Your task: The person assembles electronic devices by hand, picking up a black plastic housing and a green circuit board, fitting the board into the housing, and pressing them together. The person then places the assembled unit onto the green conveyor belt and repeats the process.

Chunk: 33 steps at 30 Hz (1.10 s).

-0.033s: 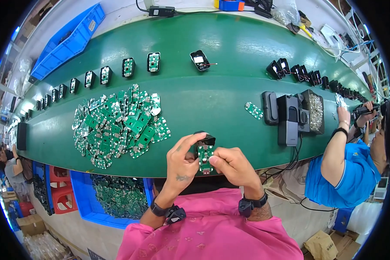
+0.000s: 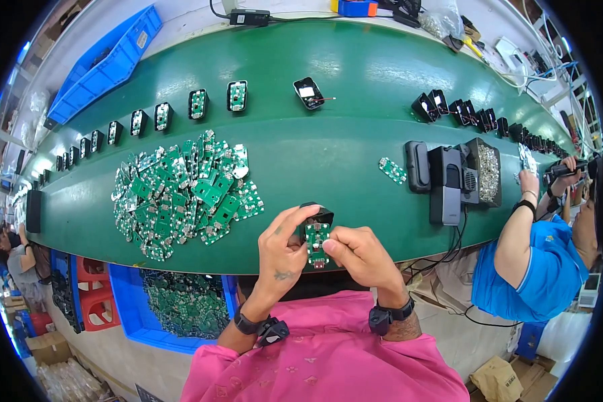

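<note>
On the left, a row of black cases (image 2: 139, 122) fitted with green boards ran along the green surface (image 2: 328, 161), beyond a heap of loose circuit boards (image 2: 181, 194). Near the middle, at the surface's near edge, the left hand (image 2: 283, 253) had its grip curled partway around a black case (image 2: 323, 215). A green circuit board (image 2: 317, 244) stood against it, how far seated cannot be told. The right hand's (image 2: 363, 258) grip was closed, thumb and bent forefinger pressing the board's right edge. Farther right lay a single board (image 2: 392, 171), then a dark grey device (image 2: 445, 191) and a blue-shirted co-worker (image 2: 526, 264).
</note>
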{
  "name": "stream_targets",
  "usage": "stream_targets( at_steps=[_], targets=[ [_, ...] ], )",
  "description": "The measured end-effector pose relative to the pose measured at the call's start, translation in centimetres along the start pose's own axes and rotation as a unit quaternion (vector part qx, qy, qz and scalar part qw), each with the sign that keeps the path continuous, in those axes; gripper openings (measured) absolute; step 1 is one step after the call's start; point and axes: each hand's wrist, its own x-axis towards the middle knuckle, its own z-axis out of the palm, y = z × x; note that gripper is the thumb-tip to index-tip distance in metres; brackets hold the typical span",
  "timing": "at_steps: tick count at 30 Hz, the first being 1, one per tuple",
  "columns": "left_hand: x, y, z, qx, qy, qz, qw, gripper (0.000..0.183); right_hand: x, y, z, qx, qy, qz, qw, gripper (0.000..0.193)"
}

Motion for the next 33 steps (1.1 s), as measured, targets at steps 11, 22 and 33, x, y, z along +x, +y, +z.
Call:
stream_targets(
  at_steps=[11, 22, 33],
  targets=[
    [-0.3, 0.2, 0.8, 0.036, 0.098, 0.020, 0.994, 0.049, 0.7, -1.0, 2.2, 0.034, 0.127, 0.082, 0.988, 0.025],
    [0.1, 0.8, -0.8, -0.136, 0.016, 0.006, 0.991, 0.037, 1.1, -1.1, 3.0, -0.054, 0.185, 0.047, 0.980, 0.024],
    [0.2, 0.7, -0.2, -0.161, 0.043, -0.120, 0.979, 0.031, 2.0, -0.1, 3.6, -0.037, 0.186, 0.015, 0.982, 0.029]
  ],
)
